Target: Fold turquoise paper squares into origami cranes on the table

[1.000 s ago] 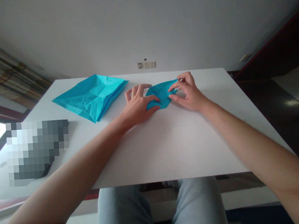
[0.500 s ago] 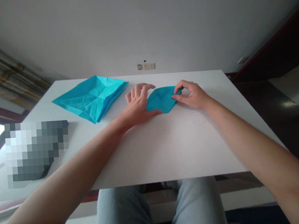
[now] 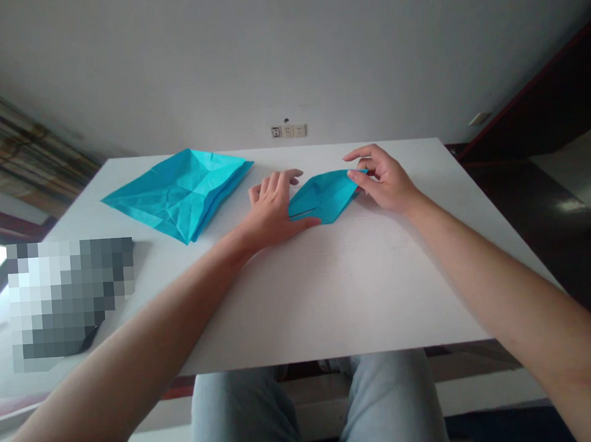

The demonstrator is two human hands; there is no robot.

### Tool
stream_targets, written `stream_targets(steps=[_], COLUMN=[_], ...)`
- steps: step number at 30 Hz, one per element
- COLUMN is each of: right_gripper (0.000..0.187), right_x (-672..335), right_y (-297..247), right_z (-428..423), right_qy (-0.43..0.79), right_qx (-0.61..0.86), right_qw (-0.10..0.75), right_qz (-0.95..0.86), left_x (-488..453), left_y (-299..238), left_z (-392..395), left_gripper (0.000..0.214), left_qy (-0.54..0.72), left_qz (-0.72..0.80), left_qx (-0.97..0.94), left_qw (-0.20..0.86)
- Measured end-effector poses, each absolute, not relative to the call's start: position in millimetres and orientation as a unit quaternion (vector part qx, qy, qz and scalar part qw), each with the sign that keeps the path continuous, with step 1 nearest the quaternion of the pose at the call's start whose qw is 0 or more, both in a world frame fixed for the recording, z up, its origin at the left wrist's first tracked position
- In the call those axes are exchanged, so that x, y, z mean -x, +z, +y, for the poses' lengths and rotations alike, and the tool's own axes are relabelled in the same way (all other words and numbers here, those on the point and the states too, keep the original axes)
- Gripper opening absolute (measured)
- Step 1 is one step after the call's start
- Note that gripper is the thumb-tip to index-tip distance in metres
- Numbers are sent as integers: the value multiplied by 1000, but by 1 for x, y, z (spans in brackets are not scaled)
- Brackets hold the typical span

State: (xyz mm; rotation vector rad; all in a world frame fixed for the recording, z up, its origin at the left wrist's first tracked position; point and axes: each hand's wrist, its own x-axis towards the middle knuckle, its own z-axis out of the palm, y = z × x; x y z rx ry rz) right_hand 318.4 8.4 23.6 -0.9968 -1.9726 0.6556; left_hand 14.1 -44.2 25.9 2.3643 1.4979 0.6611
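The right grip (image 3: 390,180) has raised its forefinger, pinching the folded paper (image 3: 326,191) by its tip; to its left, the spread left grip (image 3: 272,210) seemingly steadies the other end.

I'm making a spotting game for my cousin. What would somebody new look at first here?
Probably the big blue paper, creased and lying on the far left part of the white table. Next, the small blue paper, with the left hand at its left end and the right hand at its right tip.
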Motion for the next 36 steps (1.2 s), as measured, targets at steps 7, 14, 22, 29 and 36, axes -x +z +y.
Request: stream_targets(steps=[7,14,22,29,36], right_gripper=[39,43,25,29,19], right_x=[-303,-282,-272,-261,-262], right_y=[29,38,46,48,46], right_z=[0,-23,-33,-42,-38], right_qy=[131,-59,-126,-156,-118], right_qx=[411,450,477,504,501], right_qw=[401,322,303,245,288], right_qz=[-808,-831,-815,-813,-808], left_x=[-16,-24,-28,-30,-30], left_y=[29,27,28,27,30], left_z=[-48,-53,-55,-59,-59], left_gripper=[89,87,88,100,50], left_qy=[221,201,181,225,198], left_qz=[492,479,475,456,436], left_qx=[-828,-841,-846,-844,-862], left_qw=[154,152,162,172,165])
